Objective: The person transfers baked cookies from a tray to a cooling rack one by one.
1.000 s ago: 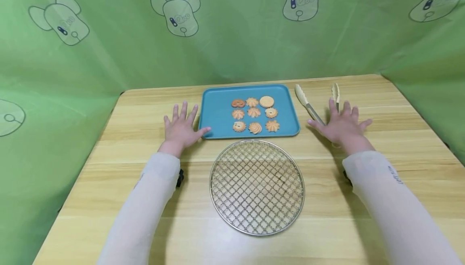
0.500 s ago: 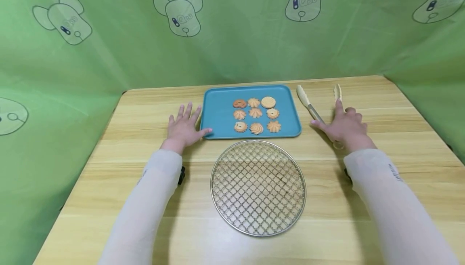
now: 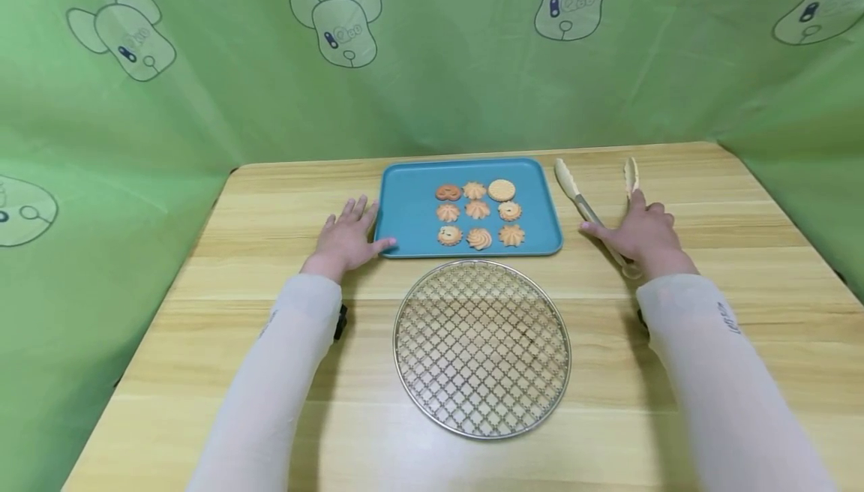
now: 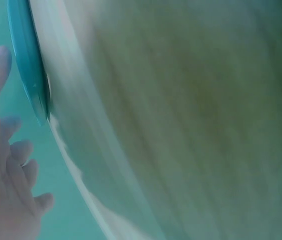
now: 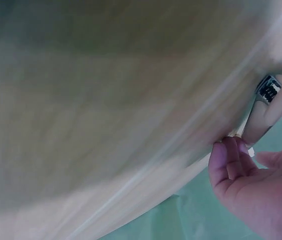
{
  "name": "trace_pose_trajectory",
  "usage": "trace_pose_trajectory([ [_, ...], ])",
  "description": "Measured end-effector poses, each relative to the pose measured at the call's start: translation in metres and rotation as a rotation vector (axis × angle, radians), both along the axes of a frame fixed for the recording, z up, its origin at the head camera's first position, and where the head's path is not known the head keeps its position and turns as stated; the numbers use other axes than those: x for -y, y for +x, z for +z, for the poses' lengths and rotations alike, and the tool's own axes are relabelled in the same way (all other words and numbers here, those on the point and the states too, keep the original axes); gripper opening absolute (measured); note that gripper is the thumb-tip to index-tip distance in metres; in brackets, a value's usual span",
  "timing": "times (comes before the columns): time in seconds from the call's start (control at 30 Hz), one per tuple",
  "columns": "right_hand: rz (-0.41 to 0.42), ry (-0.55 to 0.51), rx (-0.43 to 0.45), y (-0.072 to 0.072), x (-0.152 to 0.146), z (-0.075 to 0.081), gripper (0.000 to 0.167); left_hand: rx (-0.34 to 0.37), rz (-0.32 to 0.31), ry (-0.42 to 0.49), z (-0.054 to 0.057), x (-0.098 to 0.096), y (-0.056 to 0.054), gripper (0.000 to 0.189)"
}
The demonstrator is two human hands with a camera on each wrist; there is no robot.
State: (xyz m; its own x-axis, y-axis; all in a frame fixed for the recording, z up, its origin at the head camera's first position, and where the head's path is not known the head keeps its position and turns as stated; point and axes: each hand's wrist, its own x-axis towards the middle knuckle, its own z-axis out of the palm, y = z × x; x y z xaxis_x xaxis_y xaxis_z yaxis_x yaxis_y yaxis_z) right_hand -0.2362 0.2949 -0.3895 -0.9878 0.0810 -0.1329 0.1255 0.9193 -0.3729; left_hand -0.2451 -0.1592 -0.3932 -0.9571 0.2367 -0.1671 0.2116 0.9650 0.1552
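From the head view, your right hand [image 3: 646,237] curls over and grips the splayed tongs [image 3: 587,211], joined end towards you, presumably for easy reach. Your left hand [image 3: 347,243] lies loose beside the smooth blue tray [image 3: 408,203], where ridged cookies [image 3: 477,210] sit in rows, likely to keep them apart; the round wire-mesh rack [image 3: 481,357] is nearest you.

The left wrist view shows relaxed fingers holding nothing.

The right wrist view shows bent fingers.
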Motion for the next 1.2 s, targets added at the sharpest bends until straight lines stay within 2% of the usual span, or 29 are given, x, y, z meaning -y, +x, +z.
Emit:
trace_pose_trajectory([
  [0.33,-0.027,-0.026,0.01,-0.0036,-0.0017,-0.002,0.125,0.035,-0.039,0.016,-0.0022,-0.0026,-0.0031,0.084],
  [0.67,-0.065,-0.038,0.042,-0.0039,0.0007,0.0003,0.124,0.068,-0.066,0.029,-0.0006,-0.0034,-0.0008,0.083],
  [0.97,-0.062,-0.043,0.061,-0.003,0.0008,0.0013,0.11,0.078,-0.069,0.032,-0.0012,-0.0031,0.0001,0.083],
  [1.2,-0.054,-0.11,0.054,-0.0031,-0.0012,0.0025,0.101,0.088,-0.069,0.031,-0.0011,-0.0024,-0.0003,0.082],
])
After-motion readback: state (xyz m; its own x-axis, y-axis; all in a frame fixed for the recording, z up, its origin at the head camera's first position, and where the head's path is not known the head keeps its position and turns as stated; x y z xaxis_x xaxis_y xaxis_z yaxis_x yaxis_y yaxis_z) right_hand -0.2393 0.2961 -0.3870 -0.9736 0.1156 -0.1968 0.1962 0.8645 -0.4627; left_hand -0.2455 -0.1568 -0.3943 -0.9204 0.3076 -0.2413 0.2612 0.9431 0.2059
